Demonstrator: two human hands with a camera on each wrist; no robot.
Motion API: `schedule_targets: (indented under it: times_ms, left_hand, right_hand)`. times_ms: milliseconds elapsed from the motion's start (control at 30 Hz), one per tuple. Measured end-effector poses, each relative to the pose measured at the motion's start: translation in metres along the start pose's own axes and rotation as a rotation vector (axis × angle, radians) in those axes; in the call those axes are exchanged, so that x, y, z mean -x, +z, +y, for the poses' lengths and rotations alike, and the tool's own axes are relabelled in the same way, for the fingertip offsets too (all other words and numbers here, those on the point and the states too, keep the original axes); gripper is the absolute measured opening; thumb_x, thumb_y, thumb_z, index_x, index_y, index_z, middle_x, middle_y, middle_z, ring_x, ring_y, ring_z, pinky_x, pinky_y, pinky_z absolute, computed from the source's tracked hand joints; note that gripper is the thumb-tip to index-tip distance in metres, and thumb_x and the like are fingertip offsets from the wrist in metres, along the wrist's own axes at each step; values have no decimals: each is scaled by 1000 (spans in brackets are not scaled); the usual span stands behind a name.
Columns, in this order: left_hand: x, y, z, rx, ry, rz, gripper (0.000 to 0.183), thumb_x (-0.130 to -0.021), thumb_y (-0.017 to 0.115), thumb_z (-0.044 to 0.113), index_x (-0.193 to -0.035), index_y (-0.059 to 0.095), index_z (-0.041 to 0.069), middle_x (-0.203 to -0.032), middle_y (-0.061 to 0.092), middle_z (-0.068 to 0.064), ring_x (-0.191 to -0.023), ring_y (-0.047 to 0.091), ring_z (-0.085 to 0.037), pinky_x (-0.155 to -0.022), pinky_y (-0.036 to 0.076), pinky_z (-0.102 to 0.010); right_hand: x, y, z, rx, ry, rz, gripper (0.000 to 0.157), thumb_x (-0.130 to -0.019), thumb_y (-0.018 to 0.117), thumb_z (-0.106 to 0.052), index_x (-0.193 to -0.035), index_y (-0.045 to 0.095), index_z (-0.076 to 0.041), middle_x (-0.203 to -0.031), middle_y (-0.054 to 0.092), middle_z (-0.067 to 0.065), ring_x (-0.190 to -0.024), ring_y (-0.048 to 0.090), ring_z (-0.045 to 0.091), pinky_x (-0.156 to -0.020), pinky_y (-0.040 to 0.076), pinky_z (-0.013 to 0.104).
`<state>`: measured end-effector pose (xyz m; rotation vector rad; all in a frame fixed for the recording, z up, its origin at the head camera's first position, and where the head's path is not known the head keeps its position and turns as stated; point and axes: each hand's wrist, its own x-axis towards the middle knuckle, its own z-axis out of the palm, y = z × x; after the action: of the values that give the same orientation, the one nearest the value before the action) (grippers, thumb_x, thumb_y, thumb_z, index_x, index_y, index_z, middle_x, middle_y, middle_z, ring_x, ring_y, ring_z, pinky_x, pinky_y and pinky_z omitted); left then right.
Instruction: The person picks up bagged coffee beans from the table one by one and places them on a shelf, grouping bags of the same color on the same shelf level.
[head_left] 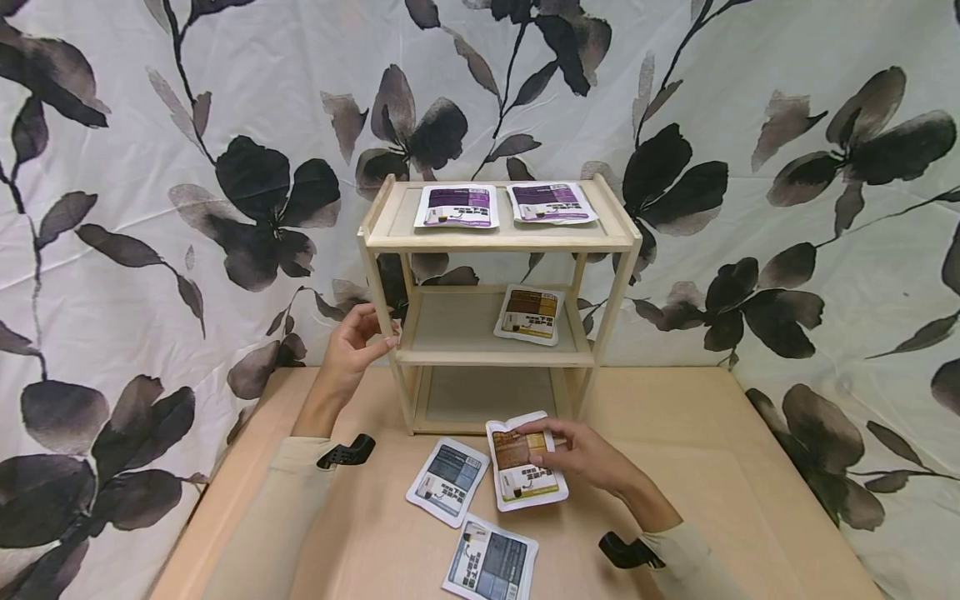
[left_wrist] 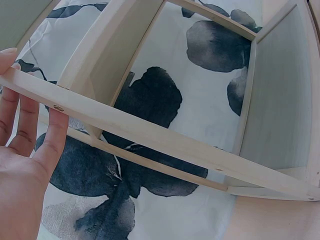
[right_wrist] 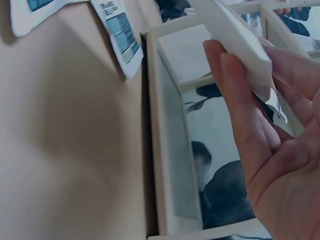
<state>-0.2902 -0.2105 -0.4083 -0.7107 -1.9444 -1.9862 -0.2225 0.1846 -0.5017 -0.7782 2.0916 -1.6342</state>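
A three-tier wooden shelf rack point(head_left: 495, 360) stands on the table. My left hand point(head_left: 351, 343) grips its left front post point(left_wrist: 150, 134) near the middle tier, with thumb and fingers on opposite sides in the left wrist view. My right hand point(head_left: 588, 454) pinches a white pouch with a brown and yellow label point(head_left: 528, 485), held up in front of the bottom tier. From the right wrist view, only the pale edge and back of this pouch point(right_wrist: 240, 50) show between thumb and fingers. A similar brown-label pouch point(head_left: 529, 315) rests on the middle tier's right side.
Two purple-label pouches point(head_left: 457, 207) lie side by side on the top tier. Two blue-grey-label pouches, one nearer the rack point(head_left: 447, 482) and one nearer me point(head_left: 491, 562), lie on the wooden table point(head_left: 675, 433). Behind the rack hangs a floral cloth point(head_left: 750, 208).
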Motion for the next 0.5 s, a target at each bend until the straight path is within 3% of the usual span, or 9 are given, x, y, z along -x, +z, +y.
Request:
schedule_targets:
  times_ms: [233, 500]
  left_hand:
    - [0, -1, -1, 0, 2, -1, 45, -88, 69, -11, -123, 62, 16, -108, 63, -23, -102, 62, -18, -90, 50, -31]
    - [-1, -1, -1, -9, -6, 4, 44, -88, 70, -9, -124, 62, 15, -107, 65, -16, -102, 62, -19, -91, 49, -34]
  right_hand:
    - [-5, 4, -15, -59, 25, 39, 47, -96, 70, -12, -141, 58, -9, -122, 64, 23, -94, 72, 25, -78, 60, 37]
    - [-10, 5, -31, -115, -1, 119, 56, -94, 73, -9, -145, 50, -4, -113, 66, 27, -88, 75, 26, -75, 61, 39]
